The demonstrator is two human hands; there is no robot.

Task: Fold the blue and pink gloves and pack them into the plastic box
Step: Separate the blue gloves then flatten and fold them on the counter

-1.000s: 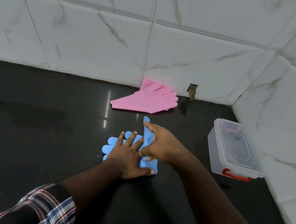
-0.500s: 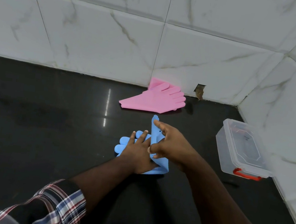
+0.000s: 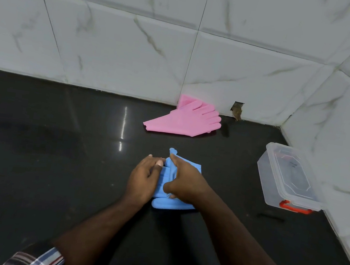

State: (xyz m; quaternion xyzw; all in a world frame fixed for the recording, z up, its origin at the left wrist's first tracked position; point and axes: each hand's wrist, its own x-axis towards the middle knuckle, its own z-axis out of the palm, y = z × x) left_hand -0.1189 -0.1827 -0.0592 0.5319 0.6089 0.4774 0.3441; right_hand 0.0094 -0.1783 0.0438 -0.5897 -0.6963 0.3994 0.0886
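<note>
The blue gloves (image 3: 173, 205) lie folded into a small bundle on the black counter, mostly covered by my hands. My left hand (image 3: 143, 179) grips the bundle's left edge, its fingertips curled in over the fold. My right hand (image 3: 186, 181) lies over the right part, index finger stretched along the top and thumb pinching the lower edge. The pink gloves (image 3: 184, 122) lie flat near the back wall, fingers pointing right. The clear plastic box (image 3: 267, 184) with a red latch stands to the right by the side wall, its lid on.
The black counter (image 3: 43, 159) meets white marble-tile walls at the back and on the right. A small hole (image 3: 236, 110) shows at the base of the back wall beside the pink gloves. A small dark object (image 3: 271, 216) lies in front of the box.
The blue gloves' fingers, spread out to the left before, are now folded in over the bundle. My left hand went from pressing flat to curling round the left edge.
</note>
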